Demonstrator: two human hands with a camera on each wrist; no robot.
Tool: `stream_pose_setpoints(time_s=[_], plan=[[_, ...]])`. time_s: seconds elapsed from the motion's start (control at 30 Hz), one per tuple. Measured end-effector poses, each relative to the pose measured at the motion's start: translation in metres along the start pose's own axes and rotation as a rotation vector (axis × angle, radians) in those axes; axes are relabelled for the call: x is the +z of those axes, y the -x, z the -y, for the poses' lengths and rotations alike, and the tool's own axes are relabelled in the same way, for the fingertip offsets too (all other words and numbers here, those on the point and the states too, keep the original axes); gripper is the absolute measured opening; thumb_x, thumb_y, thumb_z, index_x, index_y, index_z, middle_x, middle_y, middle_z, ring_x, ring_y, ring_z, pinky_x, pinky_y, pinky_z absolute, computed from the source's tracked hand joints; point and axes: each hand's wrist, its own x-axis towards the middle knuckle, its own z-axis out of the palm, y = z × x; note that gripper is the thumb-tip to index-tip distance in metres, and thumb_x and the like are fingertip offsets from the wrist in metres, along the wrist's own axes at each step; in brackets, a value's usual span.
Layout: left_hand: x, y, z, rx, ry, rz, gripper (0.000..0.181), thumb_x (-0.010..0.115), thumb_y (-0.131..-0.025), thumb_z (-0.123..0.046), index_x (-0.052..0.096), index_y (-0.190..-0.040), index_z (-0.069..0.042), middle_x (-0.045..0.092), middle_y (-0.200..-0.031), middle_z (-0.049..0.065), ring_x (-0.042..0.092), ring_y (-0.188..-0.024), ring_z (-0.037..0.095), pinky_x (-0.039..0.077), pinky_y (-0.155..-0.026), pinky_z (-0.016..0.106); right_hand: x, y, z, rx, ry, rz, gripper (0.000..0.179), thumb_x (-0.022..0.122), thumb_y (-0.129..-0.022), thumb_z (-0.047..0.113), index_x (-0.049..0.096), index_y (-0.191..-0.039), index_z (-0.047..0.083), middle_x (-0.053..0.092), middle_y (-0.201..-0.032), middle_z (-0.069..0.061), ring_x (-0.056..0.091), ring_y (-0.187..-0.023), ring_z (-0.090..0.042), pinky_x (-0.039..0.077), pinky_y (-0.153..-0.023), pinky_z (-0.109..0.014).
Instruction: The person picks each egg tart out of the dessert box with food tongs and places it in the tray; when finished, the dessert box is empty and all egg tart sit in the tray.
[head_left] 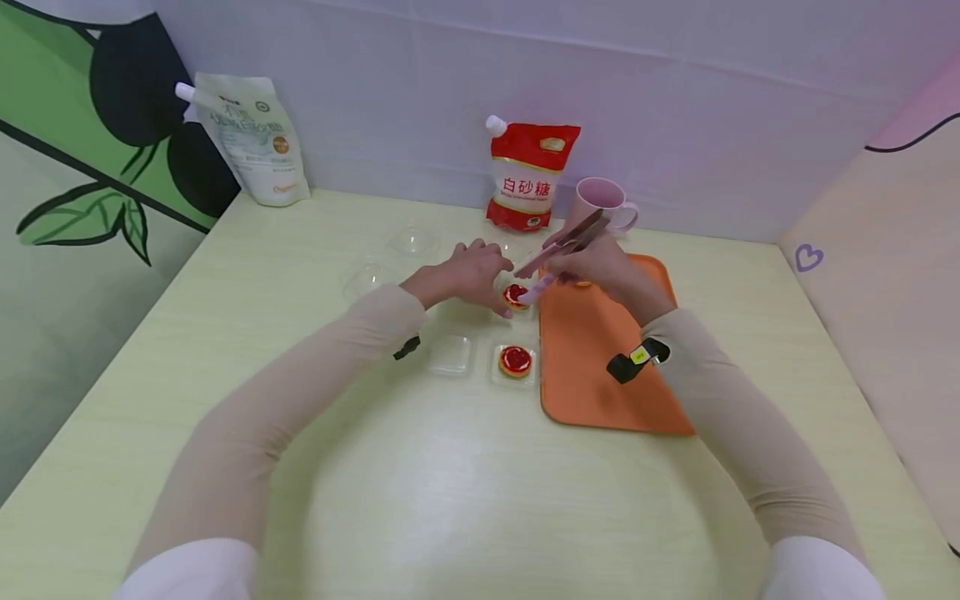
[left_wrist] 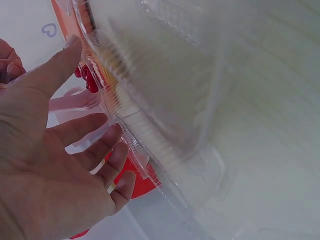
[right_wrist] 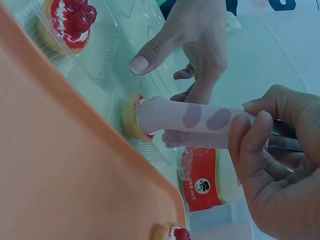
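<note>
My right hand [head_left: 592,262] grips a pair of pink tongs [right_wrist: 200,116] with metal upper ends. Their broad tips are right at a small tart [head_left: 516,296] with red topping, which sits in a clear plastic box. Across from it, my left hand [head_left: 474,275] is spread beside that box, and in the left wrist view its fingertips are close to the box's ridged edge [left_wrist: 145,157]. Nearer to me, a second red-topped tart [head_left: 515,361] lies in another clear box, with its lid [head_left: 450,356] folded out to the left.
An orange tray [head_left: 600,358] lies right of the boxes, with another tart [right_wrist: 172,233] near its far edge. Clear domed lids [head_left: 369,280] are at the left. Behind stand a red and white sugar pouch [head_left: 527,179], a pink mug [head_left: 600,196] and a white pouch [head_left: 258,146].
</note>
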Motion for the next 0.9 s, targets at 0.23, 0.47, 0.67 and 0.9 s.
stream_pose_setpoints(time_s=[0.23,0.47,0.67,0.9], plan=[[0.001,-0.004,0.000,0.000,0.007,-0.007,0.080,0.081,-0.079,-0.050,0.053,-0.144,-0.013,0.048,-0.142,0.010,0.038,-0.128,0.029,0.029,-0.109,0.049,0.007,-0.006,-0.003,0.034,0.013,0.015,0.032,0.075,-0.088,0.011,0.064,-0.117,0.000,0.073,-0.082,-0.003,0.066,-0.060,-0.016,0.059,-0.067,-0.034],[0.001,-0.006,-0.001,0.001,0.013,-0.018,0.076,0.081,-0.079,-0.048,0.055,-0.142,-0.012,0.050,-0.140,0.010,0.038,-0.127,0.028,0.030,-0.108,0.046,0.013,-0.007,-0.004,0.037,0.050,0.023,0.030,0.074,-0.088,0.010,0.064,-0.116,0.002,0.073,-0.094,-0.011,0.067,-0.066,-0.018,0.058,-0.065,-0.030],[0.000,-0.006,-0.003,-0.008,0.011,-0.013,0.076,0.082,-0.079,-0.047,0.055,-0.142,-0.012,0.050,-0.139,0.009,0.039,-0.126,0.027,0.031,-0.108,0.046,0.015,-0.009,-0.003,0.011,0.050,0.025,0.029,0.073,-0.088,0.006,0.064,-0.114,-0.003,0.073,-0.096,-0.015,0.069,-0.068,-0.018,0.058,-0.063,-0.028],[0.002,-0.008,-0.002,-0.005,-0.002,-0.011,0.076,0.082,-0.079,-0.047,0.056,-0.141,-0.012,0.051,-0.138,0.010,0.040,-0.125,0.028,0.032,-0.107,0.047,0.017,-0.008,-0.003,0.047,0.027,0.012,0.029,0.072,-0.089,0.007,0.062,-0.115,-0.003,0.072,-0.096,-0.014,0.068,-0.068,-0.016,0.059,-0.067,-0.030]])
